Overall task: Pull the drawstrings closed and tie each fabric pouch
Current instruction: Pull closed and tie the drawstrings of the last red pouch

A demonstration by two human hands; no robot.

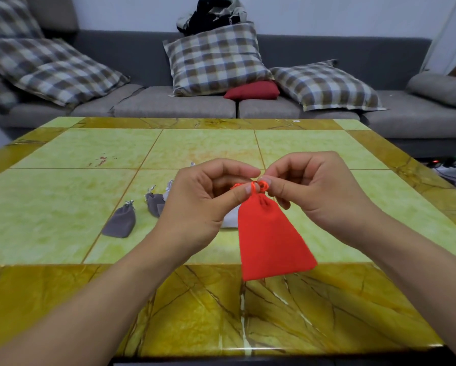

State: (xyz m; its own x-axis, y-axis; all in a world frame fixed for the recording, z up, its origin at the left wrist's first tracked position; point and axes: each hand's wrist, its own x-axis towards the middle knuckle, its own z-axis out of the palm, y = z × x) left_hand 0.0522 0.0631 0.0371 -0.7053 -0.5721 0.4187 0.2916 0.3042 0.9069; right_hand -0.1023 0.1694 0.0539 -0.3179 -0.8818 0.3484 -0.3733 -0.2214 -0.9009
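Holding a red pouch [271, 233] up over the table [89, 154], I have both hands at its gathered neck in the one head view. My left hand [200, 204] pinches the red drawstring [258, 185] between thumb and forefinger, the other fingers curled in. My right hand [319, 191] pinches the same cord from the other side, its fingertips almost touching the left's. The neck is cinched into tight pleats and the cord bunches in small loops above it; whether a knot is formed there I cannot tell. The pouch hangs flat below my fingers, and nothing shows of any contents.

On the table to the left lie small grey pouches. One grey pouch [120, 220] lies in full view, its neck drawn in and its pale cords sticking up. A second grey pouch [154, 204] is partly covered by my left hand. A pale pouch [167, 192] just beside it is mostly hidden, as is a white piece [229, 220] behind the red pouch. Another cord tip pokes out above my left knuckles.

Beyond the table stands a grey sofa [169, 101] with checked cushions [216, 59], a red cushion [252, 90] and a heap of clothes [211, 14].
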